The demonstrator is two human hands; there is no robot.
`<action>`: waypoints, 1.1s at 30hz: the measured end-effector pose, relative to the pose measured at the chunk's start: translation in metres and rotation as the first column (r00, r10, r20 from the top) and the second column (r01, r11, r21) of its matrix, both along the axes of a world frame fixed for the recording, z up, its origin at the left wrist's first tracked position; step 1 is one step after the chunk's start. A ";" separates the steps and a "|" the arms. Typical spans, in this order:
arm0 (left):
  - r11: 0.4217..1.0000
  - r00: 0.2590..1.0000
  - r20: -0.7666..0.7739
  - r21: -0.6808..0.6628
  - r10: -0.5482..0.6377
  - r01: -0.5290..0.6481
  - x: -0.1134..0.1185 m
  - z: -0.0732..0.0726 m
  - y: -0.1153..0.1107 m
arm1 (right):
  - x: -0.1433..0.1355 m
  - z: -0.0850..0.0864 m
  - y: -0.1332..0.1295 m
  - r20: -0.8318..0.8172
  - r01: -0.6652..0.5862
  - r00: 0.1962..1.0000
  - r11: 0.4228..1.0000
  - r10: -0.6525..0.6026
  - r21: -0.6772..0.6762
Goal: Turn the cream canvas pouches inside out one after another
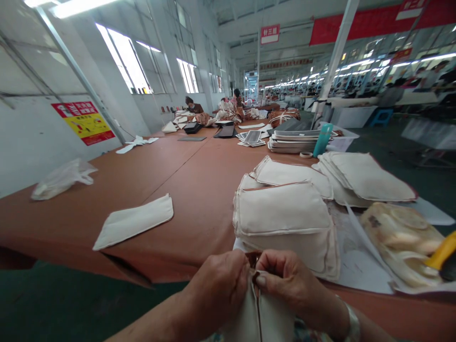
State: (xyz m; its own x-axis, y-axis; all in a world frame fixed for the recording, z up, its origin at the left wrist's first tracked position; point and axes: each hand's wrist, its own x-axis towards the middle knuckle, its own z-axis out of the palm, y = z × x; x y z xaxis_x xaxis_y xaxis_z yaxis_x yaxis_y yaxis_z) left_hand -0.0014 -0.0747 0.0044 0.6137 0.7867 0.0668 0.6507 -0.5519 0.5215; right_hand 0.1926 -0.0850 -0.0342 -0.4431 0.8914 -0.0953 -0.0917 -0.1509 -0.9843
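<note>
At the table's near edge, both hands grip one cream fabric pouch (274, 316) with a brown seam or zipper line running down its middle. My left hand (223, 285) is closed around its upper left side, knuckles up. The thumb and bent fingers of my right hand (290, 278) pinch the upper right edge, close beside the left hand. A bit of brown material shows between the fingertips. Just beyond lies a stack of similar cream pouches (281, 209). Off to the left, a single cream pouch (137, 221) lies flat. The pouch's lower end is out of view.
Another pouch stack (370, 175) sits at right, near a yellowed plastic container (399, 228) and a yellow-handled tool (441, 251). Behind are a teal bottle (322, 140), a tape roll (305, 155) and stacked panels (294, 141). A plastic bag (64, 178) lies far left on the brown table (199, 190).
</note>
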 end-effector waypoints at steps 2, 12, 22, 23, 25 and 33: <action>0.958 0.981 0.163 -0.281 0.105 -0.056 0.003 0.006 0.004 | 0.001 0.002 -0.001 0.007 0.012 1.000 1.000 -0.012 0.019; 0.665 0.947 0.232 -0.746 0.222 0.027 0.009 0.012 0.006 | -0.003 -0.003 -0.008 0.069 0.174 0.981 0.982 -0.179 0.069; 0.329 0.732 0.313 -0.936 0.605 0.128 0.011 0.005 -0.003 | 0.010 -0.005 -0.011 0.197 -0.074 0.967 0.562 -0.163 0.824; 0.321 0.721 0.324 -0.936 0.612 0.148 0.011 0.003 -0.004 | 0.011 -0.005 -0.011 0.203 -0.082 0.963 0.525 -0.176 0.847; 0.322 0.716 0.351 -0.929 0.603 0.185 0.009 0.000 -0.004 | 0.013 -0.006 -0.014 0.225 -0.108 0.957 0.493 -0.185 0.864; 0.618 0.852 0.443 -0.762 0.279 0.194 -0.005 0.014 0.003 | 0.022 0.009 -0.017 0.033 0.024 0.999 0.983 -0.030 0.184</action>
